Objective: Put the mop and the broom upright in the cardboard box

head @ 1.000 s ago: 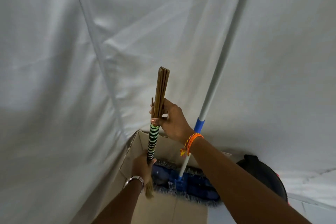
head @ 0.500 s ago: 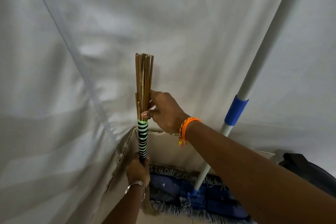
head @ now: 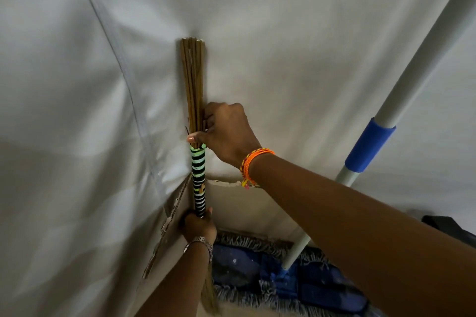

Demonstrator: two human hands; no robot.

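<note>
The broom (head: 197,180), a bundle of brown sticks with a green-and-black striped wrap, stands upright in the far left corner of the cardboard box (head: 247,203). Its stick end presses into the white sheet behind. My right hand (head: 226,131) grips the sticks just above the wrap. My left hand (head: 198,226) holds the broom below the wrap, at the box's left wall. The mop (head: 371,144) stands in the box too, its grey pole with a blue sleeve leaning up to the right and its blue fringed head lying on the box floor.
White sheeting (head: 77,110) hangs close behind and to the left of the box, with a seam running down it. A dark object (head: 453,229) sits at the right edge behind my right arm.
The broom has shifted from a slight tilt to upright in the box's left corner, its top now against the sheet. Both hands kept their grip. The view has moved closer.
</note>
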